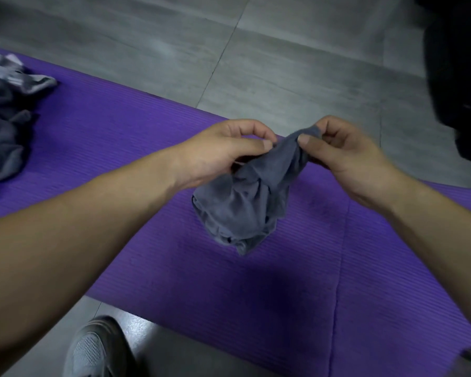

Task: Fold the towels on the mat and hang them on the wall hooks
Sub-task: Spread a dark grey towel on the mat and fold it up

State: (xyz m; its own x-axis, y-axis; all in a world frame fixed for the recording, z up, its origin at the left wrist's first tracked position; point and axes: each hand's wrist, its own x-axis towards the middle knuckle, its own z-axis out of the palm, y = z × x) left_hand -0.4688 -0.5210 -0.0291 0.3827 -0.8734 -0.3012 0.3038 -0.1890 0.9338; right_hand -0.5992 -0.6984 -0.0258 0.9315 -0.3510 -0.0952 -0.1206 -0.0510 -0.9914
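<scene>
A crumpled grey towel (245, 202) hangs in the air above the purple mat (136, 148). My left hand (223, 151) pinches its upper edge between thumb and fingers. My right hand (346, 153) pinches the same top edge a little to the right. The towel's lower part dangles bunched up, just over the mat. A pile of more grey towels (3, 118) lies on the mat at the far left. No wall hooks are in view.
Grey tiled floor (256, 50) surrounds the mat. My grey shoe (93, 349) stands on the floor at the bottom left. A dark bulky object (460, 77) fills the upper right corner.
</scene>
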